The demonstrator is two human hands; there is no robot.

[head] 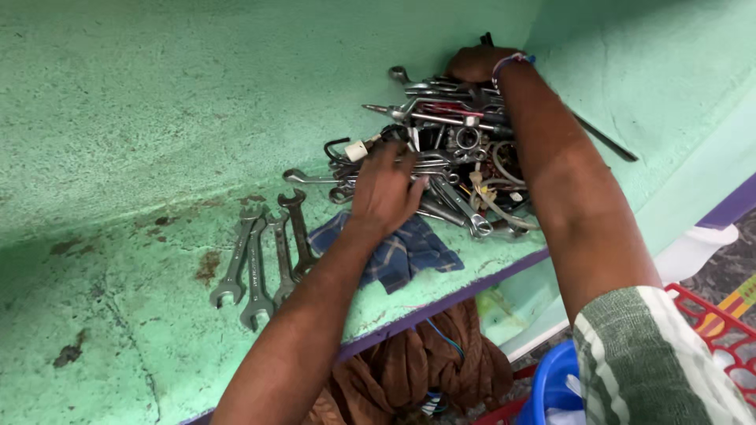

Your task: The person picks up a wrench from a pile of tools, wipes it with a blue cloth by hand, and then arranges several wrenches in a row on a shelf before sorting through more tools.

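Green shelf (118, 330) carries a heap of wrenches and tools (457, 149) at 1 o'clock. Left hand (383, 193) lies on the heap's near edge, fingers bent among the wrenches; grip cannot be told. Right hand (476, 63) reaches the heap's far side, fingers hidden. Four spanners (264, 256) lie at 9 o'clock, beside a blue checked cloth (402, 252).

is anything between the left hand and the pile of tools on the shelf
Nothing visible. The left hand already rests on the near edge of the tool pile; the right hand reaches to its far side.
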